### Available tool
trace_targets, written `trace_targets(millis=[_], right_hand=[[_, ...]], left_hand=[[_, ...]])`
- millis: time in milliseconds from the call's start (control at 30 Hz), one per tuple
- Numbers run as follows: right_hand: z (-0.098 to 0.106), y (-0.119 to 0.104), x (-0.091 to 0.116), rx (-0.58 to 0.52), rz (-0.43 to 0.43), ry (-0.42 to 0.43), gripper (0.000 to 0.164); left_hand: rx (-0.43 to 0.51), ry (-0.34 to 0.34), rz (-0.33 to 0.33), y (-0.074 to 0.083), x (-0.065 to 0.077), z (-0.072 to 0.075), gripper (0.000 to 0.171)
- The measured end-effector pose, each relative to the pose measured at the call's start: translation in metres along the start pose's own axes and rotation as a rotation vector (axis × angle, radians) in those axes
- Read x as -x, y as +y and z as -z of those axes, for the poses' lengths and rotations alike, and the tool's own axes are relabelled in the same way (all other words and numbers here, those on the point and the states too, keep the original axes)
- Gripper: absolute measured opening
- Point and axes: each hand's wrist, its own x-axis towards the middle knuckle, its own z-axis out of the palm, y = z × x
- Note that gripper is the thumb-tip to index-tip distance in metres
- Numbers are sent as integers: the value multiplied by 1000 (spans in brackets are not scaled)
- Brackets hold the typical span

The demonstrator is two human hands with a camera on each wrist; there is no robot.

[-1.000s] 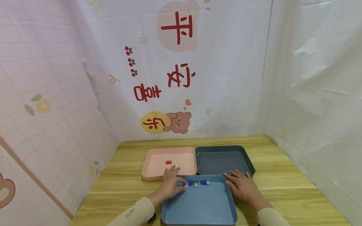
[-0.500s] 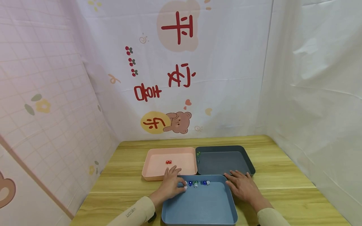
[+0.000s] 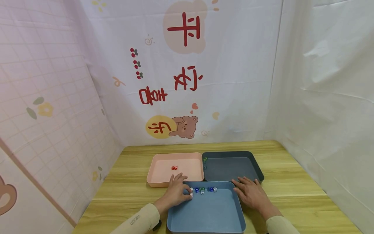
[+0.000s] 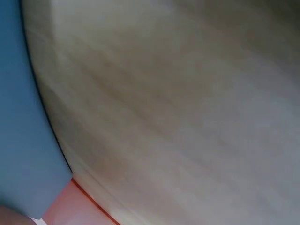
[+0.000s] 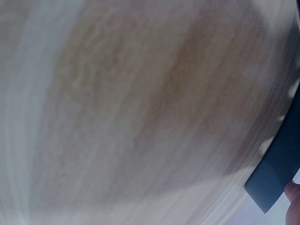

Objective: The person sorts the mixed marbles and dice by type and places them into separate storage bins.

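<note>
On the bench (image 3: 295, 201) we are using a blue tray (image 3: 210, 214), a dark tray (image 3: 233, 166) and a pink tray (image 3: 162, 167). Our right hand (image 3: 250, 195) is resting spread beside the blue tray; our left hand (image 3: 175, 191) is pinching a white die (image 3: 191, 195) inside it, left side. We should be gripping lightly, sparing the neighbouring dice (image 3: 211, 189). The dark tray is holding green dice (image 3: 205, 159), the pink two red dice (image 3: 174, 168).

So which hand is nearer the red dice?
Left: the left hand is just short of the red dice; the right hand is off to their right, by the dark tray.
</note>
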Motion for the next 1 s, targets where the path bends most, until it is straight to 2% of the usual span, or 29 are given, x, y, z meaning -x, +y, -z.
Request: trace_targets(millis=[267,433,700,1000], right_hand=[[1,0,0,0,2,-7,44],[1,0,0,1,-1,-17,45],[1,-1,0,-4,-12,-28,45],[-1,0,0,1,-13,-26,45]], left_hand=[[33,40,33,-1,-1,3,10],[60,94,42,-5,-2,10,10],[101,182,83,-21,-5,23,9],[168,270,205,-42,-14,37,6]])
